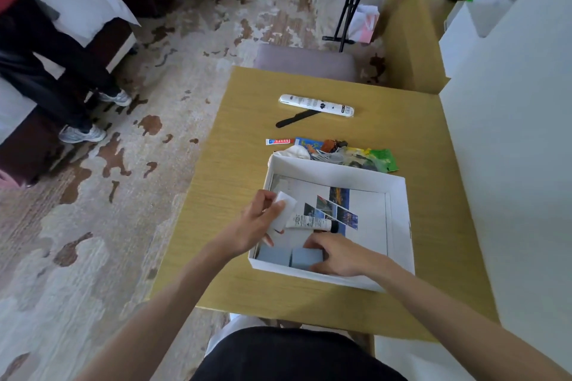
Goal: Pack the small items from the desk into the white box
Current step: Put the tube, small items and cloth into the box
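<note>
Inside white box (337, 171), left hand (258, 223) gripping tube (309, 222), right hand (343, 255) hiding blue packet (305, 258)

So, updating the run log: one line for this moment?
left hand: holds white tube | right hand: on blue block | white box: partly packed
</note>
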`<state>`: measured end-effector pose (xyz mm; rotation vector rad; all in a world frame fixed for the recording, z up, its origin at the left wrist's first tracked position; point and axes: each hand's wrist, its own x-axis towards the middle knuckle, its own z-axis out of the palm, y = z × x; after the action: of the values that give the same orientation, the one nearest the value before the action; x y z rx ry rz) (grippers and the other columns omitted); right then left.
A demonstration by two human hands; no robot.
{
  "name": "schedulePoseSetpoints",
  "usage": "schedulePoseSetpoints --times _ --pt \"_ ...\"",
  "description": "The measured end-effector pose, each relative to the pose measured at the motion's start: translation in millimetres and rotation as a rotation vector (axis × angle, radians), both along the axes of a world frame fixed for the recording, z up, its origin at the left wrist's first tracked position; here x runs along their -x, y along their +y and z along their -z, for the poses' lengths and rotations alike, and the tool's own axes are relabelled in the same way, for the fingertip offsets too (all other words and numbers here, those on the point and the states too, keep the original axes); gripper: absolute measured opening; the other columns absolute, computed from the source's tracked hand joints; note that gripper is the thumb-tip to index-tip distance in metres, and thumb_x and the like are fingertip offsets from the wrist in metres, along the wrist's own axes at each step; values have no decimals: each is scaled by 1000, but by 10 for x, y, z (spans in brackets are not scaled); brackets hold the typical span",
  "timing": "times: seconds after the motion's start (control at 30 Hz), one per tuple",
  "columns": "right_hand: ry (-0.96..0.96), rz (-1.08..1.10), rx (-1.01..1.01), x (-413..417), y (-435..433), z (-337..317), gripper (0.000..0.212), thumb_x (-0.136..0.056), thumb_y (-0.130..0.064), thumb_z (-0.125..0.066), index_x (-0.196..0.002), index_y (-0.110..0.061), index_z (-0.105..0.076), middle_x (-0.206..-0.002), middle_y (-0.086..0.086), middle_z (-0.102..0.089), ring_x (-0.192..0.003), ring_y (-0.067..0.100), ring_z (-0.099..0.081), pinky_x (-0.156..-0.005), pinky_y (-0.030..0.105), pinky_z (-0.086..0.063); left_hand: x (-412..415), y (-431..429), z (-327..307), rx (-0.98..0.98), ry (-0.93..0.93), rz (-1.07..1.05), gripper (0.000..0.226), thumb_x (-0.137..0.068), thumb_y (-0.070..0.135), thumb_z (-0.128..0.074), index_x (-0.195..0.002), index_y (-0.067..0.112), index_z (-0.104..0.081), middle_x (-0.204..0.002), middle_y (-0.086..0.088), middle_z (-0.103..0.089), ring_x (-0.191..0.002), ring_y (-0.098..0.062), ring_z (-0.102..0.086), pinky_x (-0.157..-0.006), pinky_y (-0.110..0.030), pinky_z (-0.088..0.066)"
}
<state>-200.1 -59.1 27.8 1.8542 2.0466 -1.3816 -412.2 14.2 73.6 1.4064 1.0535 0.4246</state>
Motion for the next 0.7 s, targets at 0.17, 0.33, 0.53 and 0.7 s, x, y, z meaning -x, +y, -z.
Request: schedulePoseSetpoints --times 0.17,0.33,0.53,0.7 --pt "57 44 70 12 16 -4 41 -90 -27 -67 -128 -14 -55 -124 4 -57 -94 19 -61 -76 24 -54 9 120 50 47 -29 62 31 -94 43 -49 -111 16 -46 -105 -9 -61 -80 -17 -70 -48 -35 -56" --pt "87 110 91 45 13 1 36 -91 -25 -66 -125 -17 -58 -124 1 -60 -78 6 -63 -66 15 -51 -22 160 76 27 15 132 30 -93 47 -48 -108 21 -45 -105 -1 -60 -78 -15 -71 -48 -39 -58" --pt "153 255 12 -171 87 -251 32 -90 -32 -67 -119 -20 -63 -112 -7 -65 -84 5 -66 -76 23 -53 -134 164 44 -159 193 337 29 -93 50 -43 -103 22 -41 -103 -4 -59 -70 -12 -70 -46 -39 -58" --pt "381 440 -69 -376 16 -468 37 -88 -21 -71 -124 -16 -61 -110 -2 -69 -78 4 -66 -69 16 -50 -423 59 106 -314 338 595 29 -93 53 -43 -110 29 -38 -96 -5 -58 -72 -20 -66 -40 -29 -53"
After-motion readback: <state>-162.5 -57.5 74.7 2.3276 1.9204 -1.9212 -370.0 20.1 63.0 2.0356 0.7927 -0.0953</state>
